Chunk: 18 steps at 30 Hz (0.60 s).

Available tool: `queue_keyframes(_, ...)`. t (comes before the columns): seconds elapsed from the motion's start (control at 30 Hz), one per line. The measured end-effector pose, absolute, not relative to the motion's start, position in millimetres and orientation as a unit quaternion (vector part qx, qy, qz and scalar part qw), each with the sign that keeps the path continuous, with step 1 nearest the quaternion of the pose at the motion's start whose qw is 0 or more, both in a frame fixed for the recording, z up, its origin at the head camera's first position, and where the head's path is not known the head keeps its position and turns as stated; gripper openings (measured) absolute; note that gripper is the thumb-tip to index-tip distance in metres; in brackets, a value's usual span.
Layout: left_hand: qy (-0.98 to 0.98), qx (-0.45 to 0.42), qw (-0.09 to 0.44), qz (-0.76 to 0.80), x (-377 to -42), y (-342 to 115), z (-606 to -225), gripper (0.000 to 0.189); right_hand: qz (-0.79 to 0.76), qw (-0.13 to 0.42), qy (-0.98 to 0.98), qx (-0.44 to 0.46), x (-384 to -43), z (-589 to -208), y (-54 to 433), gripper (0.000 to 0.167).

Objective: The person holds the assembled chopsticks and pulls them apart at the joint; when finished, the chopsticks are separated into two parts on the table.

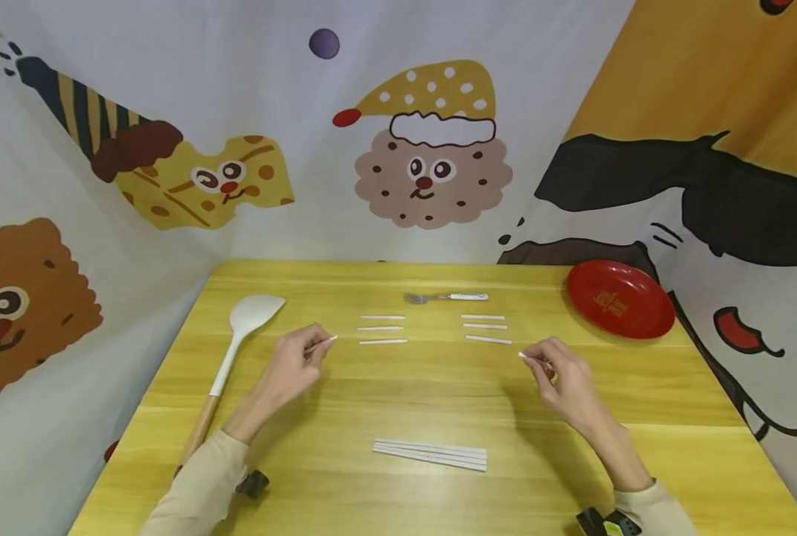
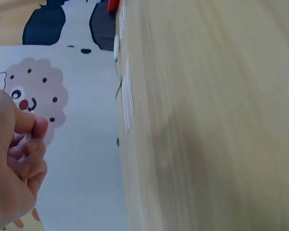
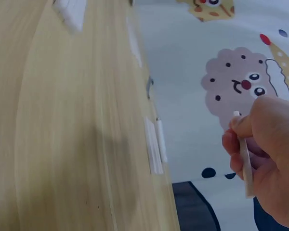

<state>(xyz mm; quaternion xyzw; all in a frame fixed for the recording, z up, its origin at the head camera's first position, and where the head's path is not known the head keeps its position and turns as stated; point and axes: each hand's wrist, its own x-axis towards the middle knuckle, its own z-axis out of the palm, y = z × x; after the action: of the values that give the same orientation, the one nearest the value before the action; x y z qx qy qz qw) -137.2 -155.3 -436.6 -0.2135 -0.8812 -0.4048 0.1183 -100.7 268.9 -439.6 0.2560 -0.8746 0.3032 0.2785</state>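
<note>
Above the left side of the table, my left hand (image 1: 293, 363) pinches a short white stick (image 1: 334, 338) between thumb and fingers; most of that stick is hidden by the hand. On the other side my right hand (image 1: 570, 383) grips another short white stick (image 3: 246, 168), whose length shows in the right wrist view. Between the hands lie two stacks of three short white sticks, a left group (image 1: 382, 328) and a right group (image 1: 484, 326), all roughly level and spaced apart. Several longer white sticks (image 1: 432, 454) lie side by side near the table's front.
A fork (image 1: 465, 297) with a patterned white handle lies behind the short sticks. Left of my left hand is a white spatula (image 1: 251, 313) with a wooden handle. At the back right sits a red plate (image 1: 649, 321). A cartoon-printed curtain (image 1: 318, 193) hangs behind the table.
</note>
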Motion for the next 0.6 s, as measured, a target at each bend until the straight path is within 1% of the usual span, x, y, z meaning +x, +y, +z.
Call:
queue_keyframes(0.07,-0.888,-0.224,0.096,-0.389,-139,-161,-434,0.012,0.288,0.251,-0.89,0.249,-103,-439,274,0.023)
queue_keyframes(0.13,-0.893,-0.237,0.076,-0.374,-141,-158,-436,0.017,0.273,0.233,-0.898,0.254,-107,-442,271,0.022)
queue_keyframes(0.23,-0.895,-0.258,0.057,-0.361,-142,-144,-439,0.021,0.267,0.23,-0.896,0.27,-114,-448,263,0.026)
queue_keyframes(0.33,-0.892,-0.276,0.043,-0.356,-145,-134,-442,0.02,0.261,0.235,-0.893,0.281,-120,-452,258,0.027)
queue_keyframes(0.6,-0.896,-0.294,0.065,-0.327,-159,-116,-446,0.013,0.261,0.204,-0.901,0.281,-142,-455,254,0.023)
